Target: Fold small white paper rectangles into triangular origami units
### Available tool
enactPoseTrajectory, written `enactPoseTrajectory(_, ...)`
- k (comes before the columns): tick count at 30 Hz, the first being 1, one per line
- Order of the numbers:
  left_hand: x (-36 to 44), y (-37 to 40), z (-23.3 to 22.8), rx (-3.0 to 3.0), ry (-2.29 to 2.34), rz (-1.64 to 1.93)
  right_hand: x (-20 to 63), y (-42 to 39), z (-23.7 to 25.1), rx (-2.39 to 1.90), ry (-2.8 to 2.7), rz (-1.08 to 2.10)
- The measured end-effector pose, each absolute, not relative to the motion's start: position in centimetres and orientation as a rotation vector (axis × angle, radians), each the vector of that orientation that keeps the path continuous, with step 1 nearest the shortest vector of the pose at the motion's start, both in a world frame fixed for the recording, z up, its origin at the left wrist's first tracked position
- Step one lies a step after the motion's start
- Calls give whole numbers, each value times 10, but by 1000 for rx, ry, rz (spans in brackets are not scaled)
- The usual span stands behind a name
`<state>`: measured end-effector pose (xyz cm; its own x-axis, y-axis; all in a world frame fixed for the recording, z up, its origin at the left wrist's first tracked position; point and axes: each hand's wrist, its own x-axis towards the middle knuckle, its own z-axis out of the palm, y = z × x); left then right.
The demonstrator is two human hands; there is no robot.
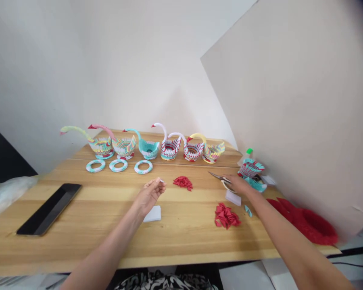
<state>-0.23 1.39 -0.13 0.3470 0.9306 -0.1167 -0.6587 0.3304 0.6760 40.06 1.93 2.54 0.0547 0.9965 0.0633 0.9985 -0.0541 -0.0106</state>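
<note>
My left hand (pixel 151 193) is raised above the table's middle, thumb and fingertips pinching a small folded white paper piece (pixel 161 181). Below that wrist lies a stack of white paper slips (pixel 153 214). At the right, my right hand (pixel 236 184) has its fingers on a pair of scissors (pixel 219 177), whose blades point left; part of the handles is hidden. Another stack of pale paper slips (pixel 233 198) sits just in front of it. Folded red paper pieces form a small pile (pixel 183 182) in the middle and a larger pile (pixel 226 216) nearer me.
Several paper swans (pixel 170 149) stand in a row at the back. Three white-and-turquoise paper rings (pixel 143 166) lie before them. A black tablet (pixel 50 209) is at left. A red paper model (pixel 305 223), a part-built turquoise one (pixel 250 167) and a green-capped bottle (pixel 248 152) are at right.
</note>
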Motion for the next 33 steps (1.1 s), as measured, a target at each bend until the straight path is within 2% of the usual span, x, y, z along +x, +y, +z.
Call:
enactPoseTrajectory(5, -3, 14, -2, 591, 586, 1070, 374, 13, 44, -2020, -2143, 87)
enactPoseTrajectory(8, -4, 13, -2, 571, 571, 1062, 328, -15, 45, -1652, -1915, 512)
enactPoseTrajectory(12, -4, 11, 0, 587, 550, 1044, 261, -65, 31, -1395, -1851, 845)
enactPoseTrajectory(21, -2, 9, 0, 576, 548, 1020, 219, -88, 16, -1386, -1941, 691)
enactPoseTrajectory(33, -4, 6, 4, 609, 510, 914, 221, -83, 10, -1382, -1970, 752)
